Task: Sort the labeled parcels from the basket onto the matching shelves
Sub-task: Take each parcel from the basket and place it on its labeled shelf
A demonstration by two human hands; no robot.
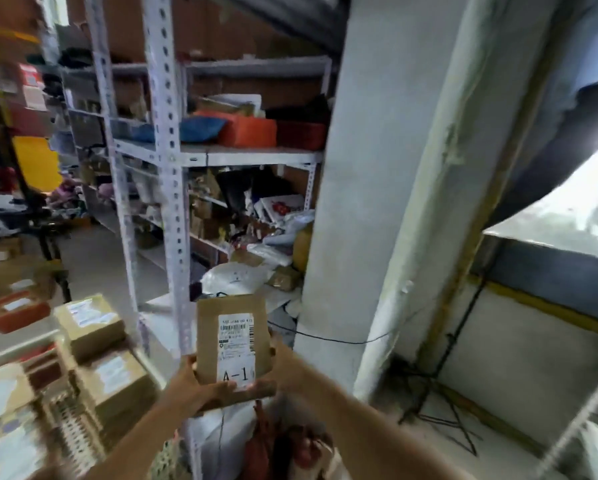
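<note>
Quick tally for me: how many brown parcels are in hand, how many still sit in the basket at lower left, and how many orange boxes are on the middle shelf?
Parcel in hand, marked A-1: 1
Brown parcels in basket: 2 clearly visible
Orange box on shelf: 1
Total: 4

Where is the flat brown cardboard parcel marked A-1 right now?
In the head view, the flat brown cardboard parcel marked A-1 sits low and centre, held upright between the left hand and right hand, before the grey metal shelving unit.
</note>
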